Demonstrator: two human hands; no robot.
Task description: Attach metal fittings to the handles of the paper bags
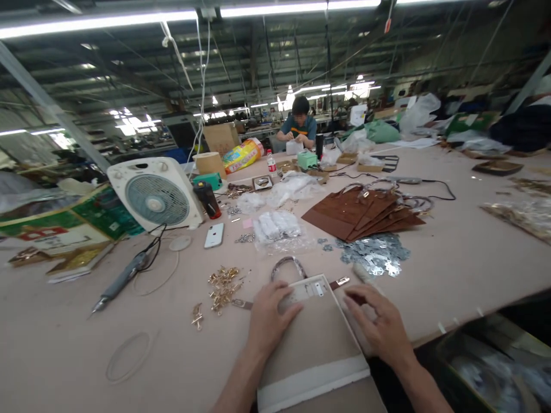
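The left hand (270,321) lies spread on the beige bag panel (318,338) at the table's (181,355) near edge, seemingly to steady it, while the right hand (381,324) curls just to the right, whether pinching anything unclear.

Wearer, visible parts bare

Left hand (269,318): bare, slender-fingered. Right hand (382,326): same. Left forearm (241,378), right forearm (422,387): uncovered down to bottom frame edge, tapering wristward. Fine detail, e.g. nails, too blurred to tell.
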